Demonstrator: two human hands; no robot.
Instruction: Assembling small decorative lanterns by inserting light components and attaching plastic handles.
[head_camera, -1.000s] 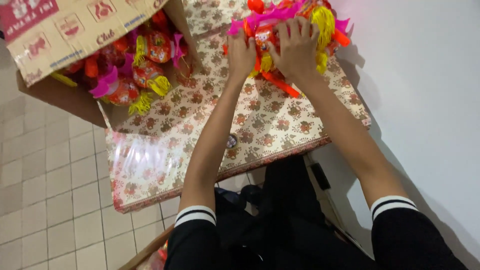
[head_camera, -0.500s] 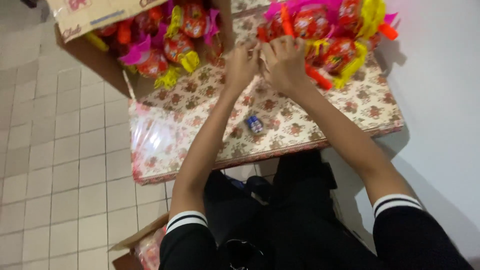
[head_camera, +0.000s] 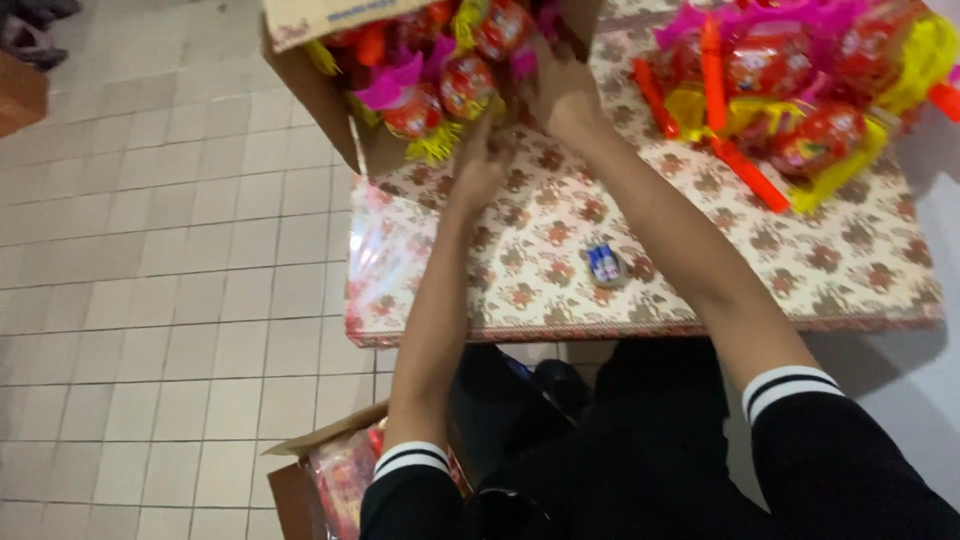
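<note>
Two hands, both mine, reach forward from black sleeves with white cuff stripes toward a box (head_camera: 340, 120) of brown cardboard standing at the far left corner of the counter (head_camera: 700, 250). My left hand (head_camera: 478, 165) sits at the box's open front, fingers curled loosely just under a cluster of toys (head_camera: 440, 85), round red plastic-wrapped pieces trimmed with pink, yellow and orange; it touches the yellow fringe at the bottom of the cluster, but I cannot tell whether it grips anything. My right hand (head_camera: 562, 92) is further in, pressed against the right edge of the box beside the toys, its fingertips hidden among them, so how far it is closed cannot be told either. The counter wears a cream cloth with a red flower pattern under clear plastic. A second pile (head_camera: 790, 90) of the same kind of toys lies at the far right of the counter, well apart from the box, with red sticks angled across it. A small blue and white packet (head_camera: 605, 265) lies alone near the middle of the counter, between my forearms. Below the counter's near edge, on the pale tiled floor (head_camera: 150, 300), another open carton (head_camera: 330, 470) shows red wrapped goods beside my left sleeve.
</note>
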